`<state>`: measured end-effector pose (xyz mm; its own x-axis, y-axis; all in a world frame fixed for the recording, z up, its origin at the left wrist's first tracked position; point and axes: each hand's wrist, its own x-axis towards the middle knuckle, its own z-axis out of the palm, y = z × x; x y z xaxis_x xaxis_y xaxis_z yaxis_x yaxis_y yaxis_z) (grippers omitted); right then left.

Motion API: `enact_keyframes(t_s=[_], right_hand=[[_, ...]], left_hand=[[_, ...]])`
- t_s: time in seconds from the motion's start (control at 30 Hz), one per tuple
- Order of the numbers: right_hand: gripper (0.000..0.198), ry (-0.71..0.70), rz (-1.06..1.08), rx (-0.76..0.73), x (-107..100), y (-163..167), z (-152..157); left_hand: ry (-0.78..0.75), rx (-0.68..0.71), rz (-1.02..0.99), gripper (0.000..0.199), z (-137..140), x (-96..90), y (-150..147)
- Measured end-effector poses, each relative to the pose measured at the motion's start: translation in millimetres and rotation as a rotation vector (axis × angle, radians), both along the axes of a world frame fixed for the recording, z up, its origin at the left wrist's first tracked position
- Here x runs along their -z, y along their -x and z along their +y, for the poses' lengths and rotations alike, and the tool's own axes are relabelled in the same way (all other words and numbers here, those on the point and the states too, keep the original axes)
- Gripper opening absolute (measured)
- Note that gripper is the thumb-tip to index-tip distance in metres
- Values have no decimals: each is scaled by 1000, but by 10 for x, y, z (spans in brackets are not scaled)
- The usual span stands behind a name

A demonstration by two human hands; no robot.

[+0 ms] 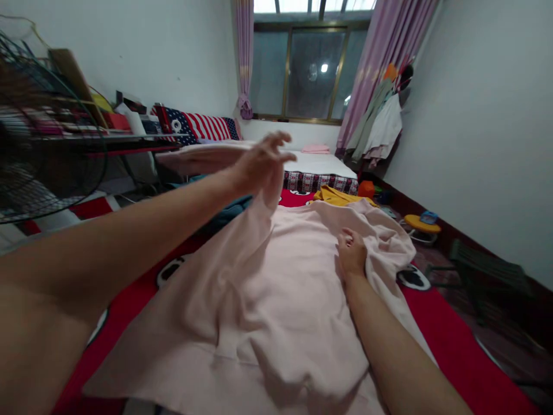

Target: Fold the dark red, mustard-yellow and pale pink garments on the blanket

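Observation:
A pale pink long-sleeved top (298, 282) lies spread over a red blanket (458, 340) with black-and-white patches. My left hand (265, 155) is raised above its far left part, with one sleeve lifted at the hand and trailing to the left in the air. The thumb and forefinger stand apart, while the cloth seems caught at the palm and the other fingers, which are partly hidden. On the right side of the top rests my right hand (352, 253), its fingers curled in, with no cloth seen between them. The right sleeve lies bunched beyond it.
A yellow garment (337, 196) lies beyond the top, and dark teal cloth (228, 213) sits to its left. At the left stand a fan (47, 138) and a cluttered desk (129, 138). A yellow stool (423, 223) and a dark folding chair (488, 265) are on the right.

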<state>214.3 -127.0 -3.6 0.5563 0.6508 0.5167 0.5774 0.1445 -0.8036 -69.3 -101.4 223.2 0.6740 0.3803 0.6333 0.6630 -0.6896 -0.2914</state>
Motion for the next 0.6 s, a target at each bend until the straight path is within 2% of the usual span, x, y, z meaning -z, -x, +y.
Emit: enact_keyframes(t_s=[0.07, 0.13, 0.23, 0.3, 0.37, 0.43, 0.5, 0.6], right_hand=[[45, -57, 160, 3, 18, -36, 5], [45, -95, 306, -7, 33, -55, 13], [43, -117, 398, -23, 24, -36, 10], [43, -106, 388, -38, -4, 0, -8], [44, -75, 327, -55, -38, 50, -33], [41, -43, 192, -76, -77, 119, -57], [35, -45, 34, -120, -130, 227, -82], [28, -84, -88, -272, -252, 487, -144]], left_hand=[[137, 230, 231, 48, -189, 338, -331], [286, 350, 395, 44, -387, 672, -485], [480, 315, 408, 33, -573, 974, -361], [519, 170, 332, 24, -595, 1023, -119], [525, -14, 263, 19, -580, 998, 166], [591, -172, 238, 27, -591, 948, 441], [749, -262, 268, 39, -674, 909, 677], [1018, -281, 343, 43, -936, 912, 926]])
